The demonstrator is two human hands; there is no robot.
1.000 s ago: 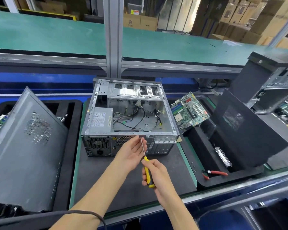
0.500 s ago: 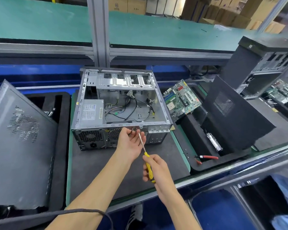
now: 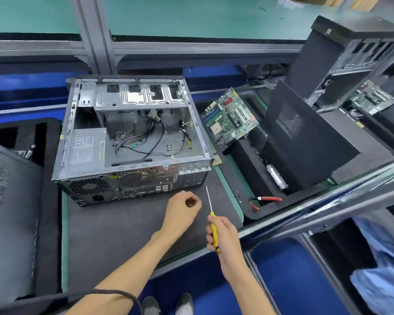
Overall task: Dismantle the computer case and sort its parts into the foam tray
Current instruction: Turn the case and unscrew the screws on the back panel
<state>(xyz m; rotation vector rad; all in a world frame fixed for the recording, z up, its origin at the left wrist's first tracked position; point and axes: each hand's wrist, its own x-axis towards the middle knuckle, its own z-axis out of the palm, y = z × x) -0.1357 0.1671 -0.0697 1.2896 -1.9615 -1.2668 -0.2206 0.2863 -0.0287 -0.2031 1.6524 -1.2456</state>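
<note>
An open grey computer case [image 3: 132,142] lies on its side on a dark mat [image 3: 123,226], with a power supply [image 3: 87,146] and loose cables [image 3: 150,142] inside. My left hand [image 3: 183,209] hovers in front of the case's rear panel, fingers curled closed; whatever it holds is too small to make out. To its right, my right hand [image 3: 223,233] grips a yellow-handled screwdriver [image 3: 210,214], shaft pointing up toward the case, tip clear of it. A black foam tray [image 3: 268,178] on the right holds a green motherboard [image 3: 231,115], a black side panel [image 3: 305,135] and a metal part [image 3: 278,177].
Red-handled cutters [image 3: 265,201] lie at the foam tray's near corner. A grey side panel [image 3: 7,214] leans over another foam tray [image 3: 32,137] on the left. A second opened case [image 3: 353,55] stands at the far right. A green conveyor [image 3: 191,17] runs behind.
Both hands have pulled back from the case's rear top edge toward me. The screwdriver tip has left the case, and my left hand has closed into a loose fist.
</note>
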